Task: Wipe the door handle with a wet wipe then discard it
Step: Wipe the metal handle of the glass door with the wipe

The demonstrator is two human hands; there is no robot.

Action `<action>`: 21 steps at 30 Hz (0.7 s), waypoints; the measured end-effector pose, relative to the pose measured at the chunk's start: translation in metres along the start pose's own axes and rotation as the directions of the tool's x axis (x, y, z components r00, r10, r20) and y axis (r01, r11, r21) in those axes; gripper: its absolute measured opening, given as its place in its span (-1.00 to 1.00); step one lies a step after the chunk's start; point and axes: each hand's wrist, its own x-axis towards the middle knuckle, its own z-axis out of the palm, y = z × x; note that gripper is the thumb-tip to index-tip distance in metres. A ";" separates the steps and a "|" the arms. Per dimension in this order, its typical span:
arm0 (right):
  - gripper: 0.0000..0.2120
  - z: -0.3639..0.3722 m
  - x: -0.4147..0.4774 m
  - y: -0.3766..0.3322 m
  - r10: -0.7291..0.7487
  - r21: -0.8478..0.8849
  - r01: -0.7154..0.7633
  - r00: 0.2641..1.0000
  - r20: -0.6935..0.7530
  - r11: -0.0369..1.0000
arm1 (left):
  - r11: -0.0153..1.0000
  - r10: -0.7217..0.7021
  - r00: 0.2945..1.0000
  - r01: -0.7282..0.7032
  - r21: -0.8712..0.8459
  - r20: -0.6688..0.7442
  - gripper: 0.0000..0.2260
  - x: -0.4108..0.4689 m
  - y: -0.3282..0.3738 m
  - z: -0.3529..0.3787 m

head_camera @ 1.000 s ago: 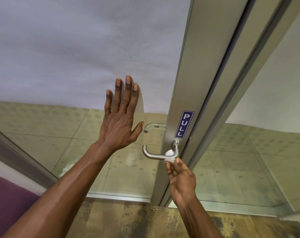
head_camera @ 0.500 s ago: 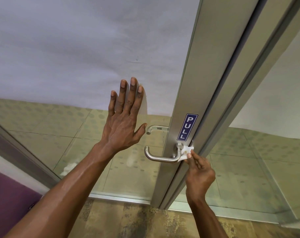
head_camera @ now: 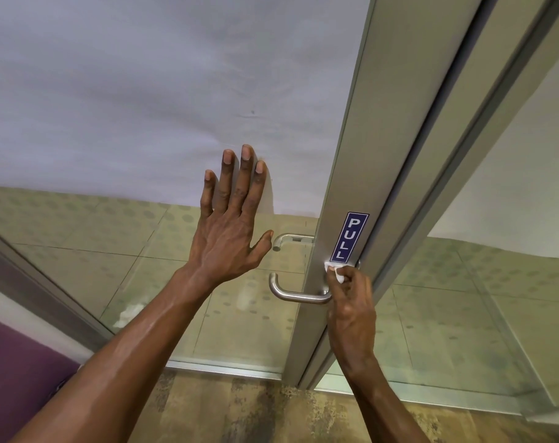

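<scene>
A brushed-metal lever door handle sticks out to the left from the grey door frame. My right hand pinches a small white wet wipe against the frame at the handle's base, just under the blue PULL sticker. The hand covers the handle's right end. My left hand lies flat with fingers spread on the glass door panel, left of the handle and apart from it.
A second handle shows through the glass on the far side. The upper glass is frosted white. A second glass pane stands to the right of the frame. Mottled brown floor lies below, and a purple surface sits at lower left.
My right hand has carried the wipe from the underside of the lever up around its base to the frame just below the PULL sticker. My left hand stays flat on the glass.
</scene>
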 end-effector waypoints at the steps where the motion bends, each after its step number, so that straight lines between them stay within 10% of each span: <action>1: -0.33 0.001 -0.003 -0.002 0.044 0.035 -0.044 0.999 0.002 0.998 | 1.000 0.001 1.000 -0.001 0.004 0.001 0.08 0.000 0.000 0.000; 10: -0.65 0.011 -0.005 0.000 0.506 0.336 -0.486 0.862 0.030 0.807 | 1.000 0.007 1.000 -0.007 -0.014 0.002 0.06 0.000 0.000 0.000; 15: -0.81 0.019 0.000 0.001 0.842 0.653 -0.728 0.473 0.258 0.209 | 1.000 0.003 1.000 -0.002 -0.009 0.003 0.09 0.000 0.000 0.002; 21: -0.70 0.020 0.012 -0.002 0.637 0.636 -0.507 0.202 0.744 -0.582 | 1.000 0.010 1.000 -0.009 -0.004 0.014 0.05 -0.001 -0.001 0.001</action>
